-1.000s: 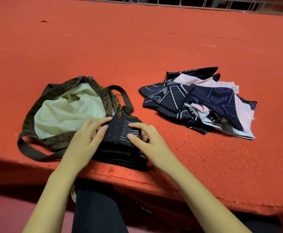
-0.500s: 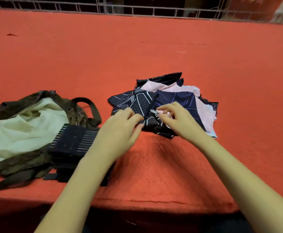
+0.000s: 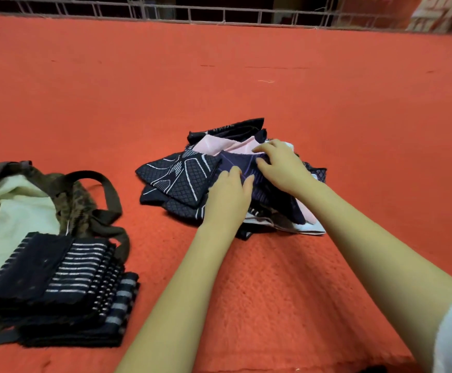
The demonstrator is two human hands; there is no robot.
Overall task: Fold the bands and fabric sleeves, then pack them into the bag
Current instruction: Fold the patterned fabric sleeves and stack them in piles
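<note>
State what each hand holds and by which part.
The right hand grips the purple sleeve at its far edge. The left hand touches its near side; whether it grips cannot be told.

Both bare forearms stretch forward side by side to the fabric pile (image 3: 182, 175). The left hand (image 3: 229, 196) rests palm-down on its near side, fingers nearly straight. The right hand (image 3: 282, 165), just beyond, curls fingers and thumb into its top layer.
</note>
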